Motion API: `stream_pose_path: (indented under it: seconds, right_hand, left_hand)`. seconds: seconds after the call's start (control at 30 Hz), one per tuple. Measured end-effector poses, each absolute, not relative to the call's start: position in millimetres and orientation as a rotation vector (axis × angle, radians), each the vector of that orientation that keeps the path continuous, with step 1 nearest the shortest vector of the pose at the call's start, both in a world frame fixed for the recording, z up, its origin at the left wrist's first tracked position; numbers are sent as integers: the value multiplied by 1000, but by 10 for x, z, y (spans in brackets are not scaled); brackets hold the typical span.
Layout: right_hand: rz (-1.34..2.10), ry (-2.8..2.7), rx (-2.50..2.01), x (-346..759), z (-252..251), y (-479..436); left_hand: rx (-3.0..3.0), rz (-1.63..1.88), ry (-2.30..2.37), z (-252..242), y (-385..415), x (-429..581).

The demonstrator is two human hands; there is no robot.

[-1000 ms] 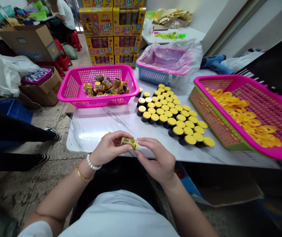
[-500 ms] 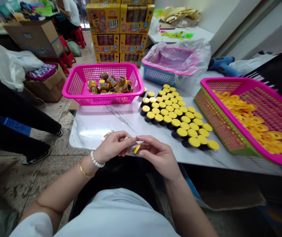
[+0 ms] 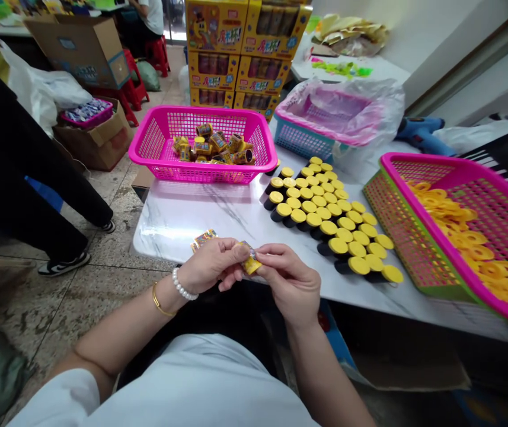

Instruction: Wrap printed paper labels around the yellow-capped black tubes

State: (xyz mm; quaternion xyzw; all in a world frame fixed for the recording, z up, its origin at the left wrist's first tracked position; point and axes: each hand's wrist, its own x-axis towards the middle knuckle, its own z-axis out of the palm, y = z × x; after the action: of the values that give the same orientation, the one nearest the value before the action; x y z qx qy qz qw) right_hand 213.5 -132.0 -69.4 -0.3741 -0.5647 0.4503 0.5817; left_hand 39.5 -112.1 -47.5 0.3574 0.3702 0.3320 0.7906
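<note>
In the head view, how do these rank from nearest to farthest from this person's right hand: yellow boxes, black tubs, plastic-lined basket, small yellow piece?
From the right hand:
1. Small yellow piece: in its grasp.
2. Black tubs: ahead and right, on the table.
3. Plastic-lined basket: behind the tubs.
4. Yellow boxes: stacked beyond the table.

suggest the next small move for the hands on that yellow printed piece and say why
Probably steady the small yellow printed piece with the left hand and turn it slightly with the right hand: both pinch it from opposite sides, and they hide parts that a turn might show.
</note>
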Motion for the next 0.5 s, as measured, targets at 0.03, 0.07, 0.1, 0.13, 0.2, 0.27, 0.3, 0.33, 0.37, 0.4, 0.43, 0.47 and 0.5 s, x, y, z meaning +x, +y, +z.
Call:
stream_pose_path:
  seconds: [0.03,0.07,0.1,0.13,0.2,0.27,0.3,0.33,0.37,0.4,0.43,0.47,0.5]
  right_hand:
    - [1029,-1307,-868,2121,-713,-1319]
    - [1024,-1284,-866,2104,-736,-1318]
    - [1036,-1264,-868,2086,-757,-1316]
    - [1061,-1251,-876,2069,-772,-1313]
    - [1113,-1262,-892,2044,-772,-1306]
    - [1115,-1336,-894,2036,-736,-1297]
    - [1086,-1391,-890,2039,-712,-1292]
    - [1036,-1441,-885,2043,-689,-1288]
    - [980,-1477,-882,2048,-670,-1284]
    - [928,-1493,-879,2053,-657,-1281]
    - [885,-1493,-877,2055,-650,-1279]
    - [855,-1483,-878,2053,-649,-1279]
    - [836,-1474,-882,2049,-653,-1282]
  left_hand:
    - [757,721,777,-478,-1123,394]
    - [747,728,764,-480,-1124,391]
    - [740,735,761,-481,-1126,387]
    - [735,741,764,-483,-1129,381]
    - [726,744,774,-489,-1139,369]
    - [724,751,781,-495,-1153,360]
    - [726,760,782,-497,-1160,356]
    - [724,765,778,-498,-1166,352]
    - [718,770,770,-496,-1172,348]
    - [710,770,756,-493,-1178,344]
    - [702,770,740,-489,-1184,339]
    - [695,769,727,-486,-1190,333]
    - [691,768,720,-483,-1197,328]
